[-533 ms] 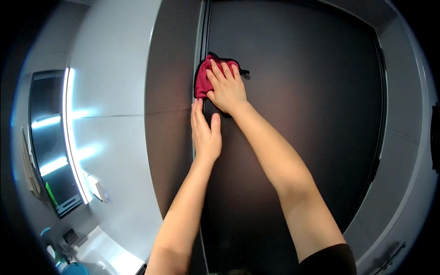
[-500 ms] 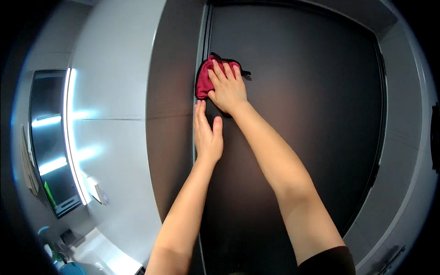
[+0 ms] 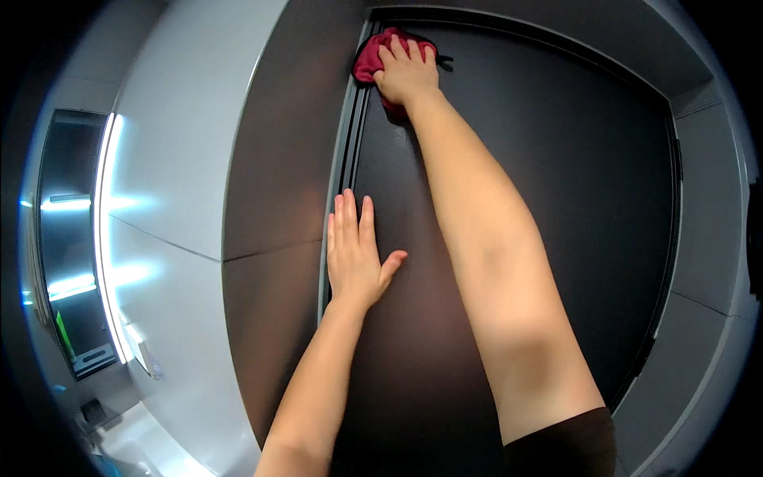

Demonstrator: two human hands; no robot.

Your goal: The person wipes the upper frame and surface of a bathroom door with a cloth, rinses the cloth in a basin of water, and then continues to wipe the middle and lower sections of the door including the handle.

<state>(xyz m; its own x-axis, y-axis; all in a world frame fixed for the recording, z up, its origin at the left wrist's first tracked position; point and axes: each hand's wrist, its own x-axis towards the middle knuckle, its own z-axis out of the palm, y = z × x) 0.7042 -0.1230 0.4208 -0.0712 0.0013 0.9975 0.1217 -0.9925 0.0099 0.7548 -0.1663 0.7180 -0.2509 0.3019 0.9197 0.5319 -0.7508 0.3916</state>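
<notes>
My right hand [image 3: 407,73] presses a dark red cloth [image 3: 367,62] flat against a tall black door [image 3: 556,222], close to its top left corner. The cloth shows around my fingers and below my palm. My left hand [image 3: 355,253] lies flat on the door lower down, fingers together and pointing up, right beside the door's left edge and its grey metal frame strip [image 3: 343,159]. It holds nothing. Both forearms reach up from the lower edge of the view.
Left of the door runs a dark brown wall panel [image 3: 278,199], then a white wall [image 3: 175,183]. A mirror [image 3: 67,238] with a bright vertical light strip hangs at far left. Grey frame surrounds the door at right [image 3: 707,238].
My right hand has carried the cloth up the door toward its top corner. My left hand stays flat against the door, now well below the right hand.
</notes>
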